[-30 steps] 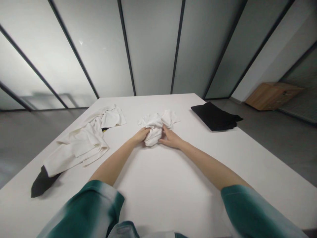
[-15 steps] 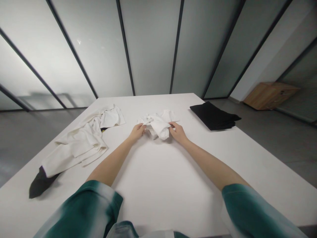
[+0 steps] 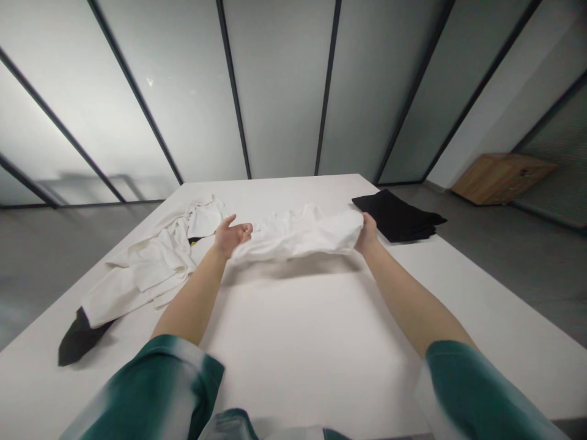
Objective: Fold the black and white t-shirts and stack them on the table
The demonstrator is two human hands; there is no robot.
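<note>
A white garment (image 3: 298,235) is stretched sideways above the table, its near edge raised and casting a shadow below. My right hand (image 3: 367,234) is closed around its right end. At the left end, my left hand (image 3: 230,237) has its thumb raised apart from the curled fingers, beside the cloth and without a visible grip on it. The far part of the garment lies rumpled on the white table (image 3: 293,342).
To the left lies a loose heap of white clothing (image 3: 151,263), with a dark piece of cloth (image 3: 82,339) poking out at its near end. A stack of folded black cloth (image 3: 397,217) sits at the right edge. Beyond, a wooden cabinet (image 3: 499,177) stands on the floor.
My hands have moved apart, the right one to the right and the left one to the left. The bunched white garment is now spread wide, and my left fingers have come off it.
</note>
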